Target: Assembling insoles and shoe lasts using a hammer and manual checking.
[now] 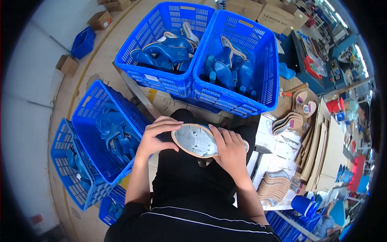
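Above my lap a blue-type shoe last (195, 141) lies sole side up, its grey metal-looking bottom edged by a tan insole rim. My left hand (155, 137) curves around its wide end, fingertips on the far edge and thumb at the near side. Across its narrower part, my right hand (230, 151) grips with the fingers over the far side. The underside of the last is hidden. To my right, a stack of insoles (274, 187) stands on a white work table (264, 128); more insoles (288, 123) lie farther along it.
Ahead, two blue crates (236, 103) hold several blue shoe lasts (169, 50). Another blue crate (90, 121) with lasts stands at my left, beside a further crate (66, 173). Cardboard sheets (324, 153), a wooden-handled tool (297, 88) and a blue container (304, 205) are at the right.
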`<state>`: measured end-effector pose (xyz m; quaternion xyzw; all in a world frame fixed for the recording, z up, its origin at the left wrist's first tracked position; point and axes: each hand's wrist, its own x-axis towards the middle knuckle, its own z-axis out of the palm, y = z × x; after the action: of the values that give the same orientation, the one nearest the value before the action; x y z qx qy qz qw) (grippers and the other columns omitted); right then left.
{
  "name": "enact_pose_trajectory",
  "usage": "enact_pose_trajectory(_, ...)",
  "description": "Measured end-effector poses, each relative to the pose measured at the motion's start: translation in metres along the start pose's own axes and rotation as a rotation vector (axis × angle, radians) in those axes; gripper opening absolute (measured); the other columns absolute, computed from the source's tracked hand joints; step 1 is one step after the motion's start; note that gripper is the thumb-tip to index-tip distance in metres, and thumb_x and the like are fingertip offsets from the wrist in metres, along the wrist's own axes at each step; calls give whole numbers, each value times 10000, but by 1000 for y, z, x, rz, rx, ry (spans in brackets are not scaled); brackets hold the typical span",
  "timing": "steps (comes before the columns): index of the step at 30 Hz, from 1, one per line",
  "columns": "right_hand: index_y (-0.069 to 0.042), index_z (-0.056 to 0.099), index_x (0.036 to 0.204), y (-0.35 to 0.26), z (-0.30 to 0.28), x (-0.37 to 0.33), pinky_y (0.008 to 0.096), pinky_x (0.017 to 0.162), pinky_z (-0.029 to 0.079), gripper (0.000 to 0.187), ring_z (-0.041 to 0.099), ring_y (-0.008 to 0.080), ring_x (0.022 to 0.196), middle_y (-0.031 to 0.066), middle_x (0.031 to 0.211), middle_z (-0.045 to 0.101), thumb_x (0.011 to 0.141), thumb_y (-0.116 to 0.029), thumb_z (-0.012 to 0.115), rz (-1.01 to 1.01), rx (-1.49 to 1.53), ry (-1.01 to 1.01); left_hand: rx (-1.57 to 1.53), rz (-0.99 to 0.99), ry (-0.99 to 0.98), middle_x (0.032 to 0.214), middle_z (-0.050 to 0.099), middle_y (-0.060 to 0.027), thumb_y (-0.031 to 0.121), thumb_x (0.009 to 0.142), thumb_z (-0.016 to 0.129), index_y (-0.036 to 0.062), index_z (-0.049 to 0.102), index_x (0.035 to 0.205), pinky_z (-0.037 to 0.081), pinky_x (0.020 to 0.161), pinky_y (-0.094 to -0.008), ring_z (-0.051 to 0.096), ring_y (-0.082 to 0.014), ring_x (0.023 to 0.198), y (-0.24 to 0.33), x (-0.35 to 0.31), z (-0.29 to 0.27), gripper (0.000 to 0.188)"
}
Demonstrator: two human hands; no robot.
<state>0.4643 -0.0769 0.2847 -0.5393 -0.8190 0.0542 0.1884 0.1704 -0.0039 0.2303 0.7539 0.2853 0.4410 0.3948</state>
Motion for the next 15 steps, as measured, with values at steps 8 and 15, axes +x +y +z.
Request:
enact_pose_trajectory(8, -83, 558, 1493, -2, 0, 1, 416, 900, 517, 834, 654, 287, 1013, 110, 1183, 665, 712, -120, 846, 5, -1, 0, 46, 43, -39, 1213, 798, -111, 254, 583, 987, 56, 815, 1179, 528, 1006, -424, 688, -304, 1131, -6, 2, -8, 651)
enact_pose_trajectory(15, -91, 552, 1499, 1, -3, -1, 413, 884, 516, 828, 650, 282, 1010, 103, 1187, 665, 723, -145, 837, 11, 0, -7, 288, 40, -243, 1575, 522, -147, 582, 626, 930, 164, 702, 1402, 393, 1160, -553, 480, -410, 1399, 58, 39, 13, 910)
